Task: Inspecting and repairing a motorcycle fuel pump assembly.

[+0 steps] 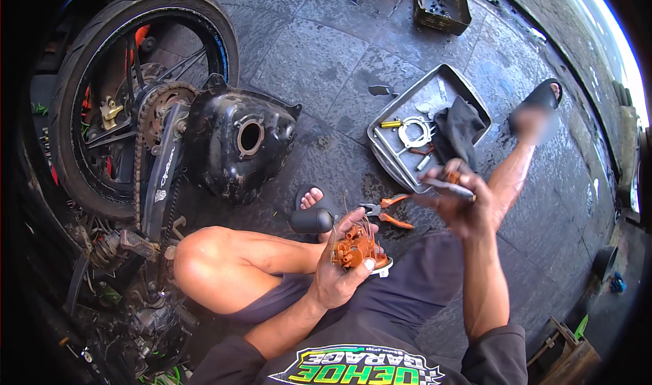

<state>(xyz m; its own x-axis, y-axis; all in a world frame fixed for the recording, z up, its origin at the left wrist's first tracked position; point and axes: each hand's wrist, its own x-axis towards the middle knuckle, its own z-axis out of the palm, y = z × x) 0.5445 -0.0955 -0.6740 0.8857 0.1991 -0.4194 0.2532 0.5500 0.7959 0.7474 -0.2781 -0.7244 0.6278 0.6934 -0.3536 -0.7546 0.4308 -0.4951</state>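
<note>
My left hand [341, 280] is closed round an orange-brown plastic fuel pump unit [354, 247], held above my lap. Thin wires rise from it, and a white base shows under its right side. Just beside it is a black rounded oblong piece [312, 220]; whether the two are joined I cannot tell. Raised to the right, my right hand [468, 208] grips a slim, blurred metal tool [449, 185]. A small orange-brown piece [454, 177] shows at those fingers. Pliers with orange handles [394, 212] lie on the floor between my hands.
Ahead, a grey tray [379, 155] holds a dark cloth [460, 128], a metal ring [414, 133] and a yellow-handled tool [391, 124]. To the left stand a black metal tank [224, 144] and a motorcycle wheel [227, 38] with its chain. A grimy box [445, 25] sits farther off.
</note>
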